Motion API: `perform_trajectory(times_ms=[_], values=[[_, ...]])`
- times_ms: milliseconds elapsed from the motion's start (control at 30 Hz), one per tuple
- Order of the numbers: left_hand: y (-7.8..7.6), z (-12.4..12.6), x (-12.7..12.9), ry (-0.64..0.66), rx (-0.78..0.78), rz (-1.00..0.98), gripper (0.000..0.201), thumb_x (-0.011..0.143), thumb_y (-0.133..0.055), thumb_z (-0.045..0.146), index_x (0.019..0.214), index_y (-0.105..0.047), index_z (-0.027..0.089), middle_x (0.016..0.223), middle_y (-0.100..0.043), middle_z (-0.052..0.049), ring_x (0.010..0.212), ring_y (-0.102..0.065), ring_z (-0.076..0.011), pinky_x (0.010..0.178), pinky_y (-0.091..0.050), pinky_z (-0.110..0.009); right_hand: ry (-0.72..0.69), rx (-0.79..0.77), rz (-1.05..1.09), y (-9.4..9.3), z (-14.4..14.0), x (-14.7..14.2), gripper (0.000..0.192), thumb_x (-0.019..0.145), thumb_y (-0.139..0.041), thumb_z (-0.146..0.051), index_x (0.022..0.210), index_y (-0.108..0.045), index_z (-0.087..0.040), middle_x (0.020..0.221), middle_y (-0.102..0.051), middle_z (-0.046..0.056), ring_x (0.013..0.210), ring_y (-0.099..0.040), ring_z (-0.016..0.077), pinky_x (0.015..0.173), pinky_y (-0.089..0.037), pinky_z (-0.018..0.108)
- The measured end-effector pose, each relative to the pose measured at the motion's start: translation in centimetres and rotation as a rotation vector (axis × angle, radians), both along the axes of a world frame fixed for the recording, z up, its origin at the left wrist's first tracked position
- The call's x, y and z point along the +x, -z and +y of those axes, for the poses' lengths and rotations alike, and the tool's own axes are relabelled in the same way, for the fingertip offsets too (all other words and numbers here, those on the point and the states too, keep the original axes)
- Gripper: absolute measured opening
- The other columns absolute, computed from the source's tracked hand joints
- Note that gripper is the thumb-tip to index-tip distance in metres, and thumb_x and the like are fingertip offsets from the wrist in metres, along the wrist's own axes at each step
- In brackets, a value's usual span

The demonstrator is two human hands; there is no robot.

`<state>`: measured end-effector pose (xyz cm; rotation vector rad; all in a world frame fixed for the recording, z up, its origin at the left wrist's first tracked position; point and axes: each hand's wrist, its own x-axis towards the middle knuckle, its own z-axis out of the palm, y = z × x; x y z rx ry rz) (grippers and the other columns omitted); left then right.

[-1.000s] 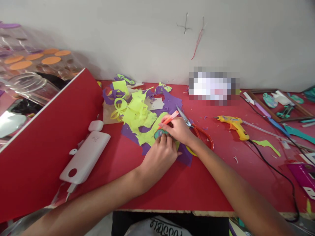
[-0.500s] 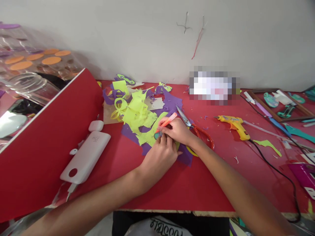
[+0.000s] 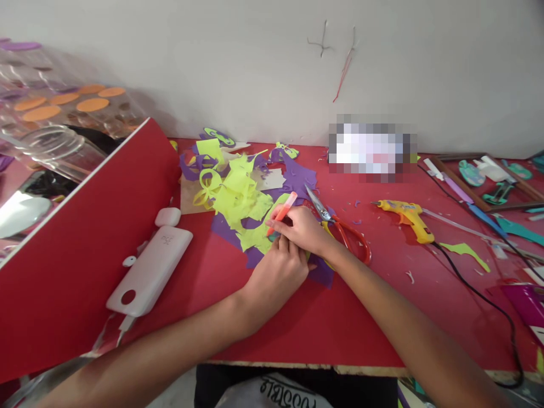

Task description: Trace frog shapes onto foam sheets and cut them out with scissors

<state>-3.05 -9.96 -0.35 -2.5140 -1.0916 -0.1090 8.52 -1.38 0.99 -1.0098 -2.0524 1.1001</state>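
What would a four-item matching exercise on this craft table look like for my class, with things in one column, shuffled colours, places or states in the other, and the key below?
Things
1. Orange marker pen
2. Glue gun
3. Scissors
4. Power bank

Descriptions
A. White, with a cable plugged in
B. Metal blades pointing away from the person, towards the wall
C. Yellow, lying on the right side of the red tabletop
D. Held in the right hand

Right pairs
1-D, 2-C, 3-B, 4-A
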Motion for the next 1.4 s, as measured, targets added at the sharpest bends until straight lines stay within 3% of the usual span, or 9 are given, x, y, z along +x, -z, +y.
perform_trajectory(times_ms=[1400], values=[[0.05, -0.23, -0.07, -0.006, -0.008, 0.076, 0.038, 0.100, -0.054, 0.036, 0.099, -0.074, 0.003, 0.086, -0.074, -0.020, 0.077, -0.070, -0.0279, 0.072, -0.053, -0.040, -0.111, 0.035, -0.019, -0.15, -0.03, -0.08, 0.032, 0.099, -0.059, -0.044, 0.079, -0.064, -0.020, 0.082, -0.072, 0.002, 0.074, -0.065, 0.0169, 0.074, -0.047, 0.029]])
